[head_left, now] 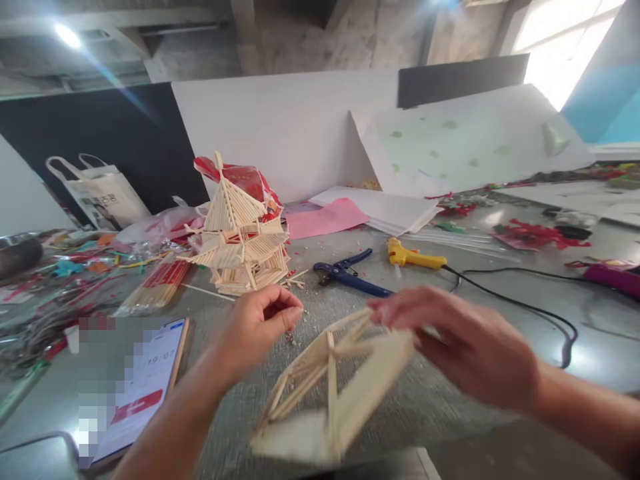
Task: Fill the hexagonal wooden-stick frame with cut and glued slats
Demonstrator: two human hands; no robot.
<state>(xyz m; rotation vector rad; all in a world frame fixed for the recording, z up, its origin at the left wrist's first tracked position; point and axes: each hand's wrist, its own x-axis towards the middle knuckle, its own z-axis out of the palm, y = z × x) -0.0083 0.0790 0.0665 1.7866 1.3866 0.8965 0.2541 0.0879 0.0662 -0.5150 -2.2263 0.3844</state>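
Note:
My right hand (465, 347) is at the upper right corner of a pale wooden stick frame (331, 380), its fingers blurred and closed around that corner. The frame has several struts meeting near its top and flat panels of sticks on its lower sides. It is tilted over the front of the table, and its near edge is smeared by motion. To the left of the frame, my left hand (263, 323) is raised with thumb and forefinger pinched together. Whatever lies in that pinch, if anything, is too small or hidden to make out.
Behind my left hand stands a stick-built pagoda model (243, 233). Blue-handled pliers (350, 275) and a yellow glue gun (415, 256) with a black cord lie beyond my right hand. A phone (145, 393), bagged sticks (157, 283) and pink paper (325, 219) are also on the table (225, 420).

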